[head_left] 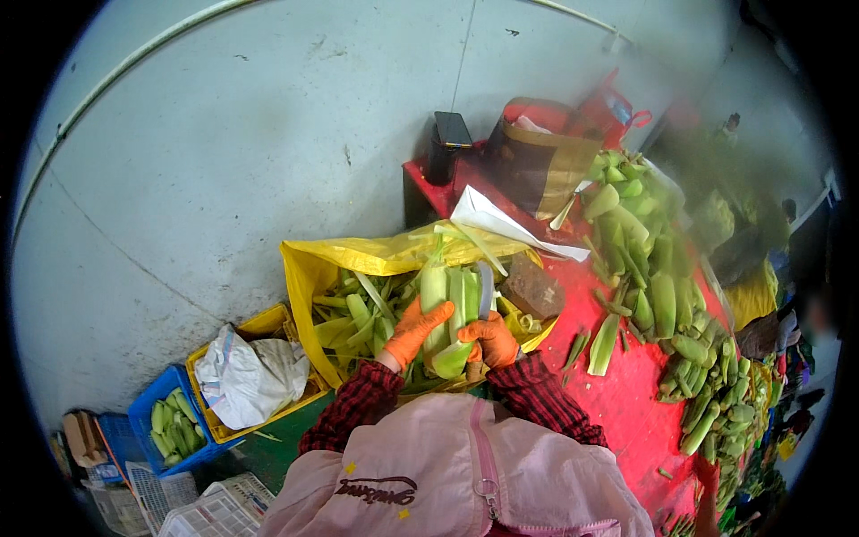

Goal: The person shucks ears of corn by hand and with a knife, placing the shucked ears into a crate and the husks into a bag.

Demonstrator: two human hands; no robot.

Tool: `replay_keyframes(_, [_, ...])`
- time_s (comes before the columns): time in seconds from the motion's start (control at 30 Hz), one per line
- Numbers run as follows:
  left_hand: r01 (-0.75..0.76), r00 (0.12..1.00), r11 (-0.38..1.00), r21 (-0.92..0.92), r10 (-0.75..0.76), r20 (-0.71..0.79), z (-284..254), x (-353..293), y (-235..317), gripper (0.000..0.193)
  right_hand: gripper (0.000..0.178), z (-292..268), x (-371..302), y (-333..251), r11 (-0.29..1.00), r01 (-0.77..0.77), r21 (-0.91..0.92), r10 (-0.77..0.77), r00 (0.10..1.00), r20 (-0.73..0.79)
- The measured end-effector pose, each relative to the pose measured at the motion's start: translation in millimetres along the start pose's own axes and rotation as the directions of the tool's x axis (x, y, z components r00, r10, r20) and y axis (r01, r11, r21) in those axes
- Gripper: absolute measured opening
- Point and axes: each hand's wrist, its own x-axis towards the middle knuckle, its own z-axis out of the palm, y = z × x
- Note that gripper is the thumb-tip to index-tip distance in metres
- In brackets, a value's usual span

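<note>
Holding green corn (434, 291) and knife (486, 292), orange-gloved fingers (433, 319)

I make out one piece of lettering (379, 490): a dark, joined script on the left part of the pink jacket (445, 455) at the near edge, with a curved stroke sweeping over it. Small yellow marks (350, 467) flank it; I cannot resolve every letter.
</note>
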Motion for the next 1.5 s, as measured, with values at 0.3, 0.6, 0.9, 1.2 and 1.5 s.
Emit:
replay_keyframes(0.3, [0.033,0.999,0.941,-0.338,-0.045,-0.027,-38.1,-6.1,-5.4,0.056,0.020,-43.8,1.9,-26.8,0.958,-0.010,-0.287,-0.032,0.990,-0.141])
replay_keyframes(0.6, [-0.046,0.996,0.918,-0.394,0.072,0.052,-40.3,-23.3,13.2,0.076,0.057,-66.8,37.8,-24.6,0.689,-0.185,-0.701,-0.185,0.890,-0.417])
replay_keyframes(0.9, [-0.376,0.922,0.912,0.161,0.352,0.159,18.5,-23.6,46.3,0.083,0.089,33.3,-28.5,-59.0,0.638,0.232,-0.734,-0.356,0.934,-0.014])
replay_keyframes(1.2, [-0.457,0.800,0.817,0.352,0.204,0.565,92.1,-5.2,25.3,0.093,0.054,-24.4,-102.5,-35.9,0.860,0.187,-0.475,-0.405,0.817,-0.411])
replay_keyframes(1.5, [-0.271,0.759,0.884,0.381,-0.046,0.649,126.1,26.0,-30.6,0.060,0.045,-107.2,-282.1,106.2,0.864,0.489,-0.119,-0.164,0.050,-0.985])
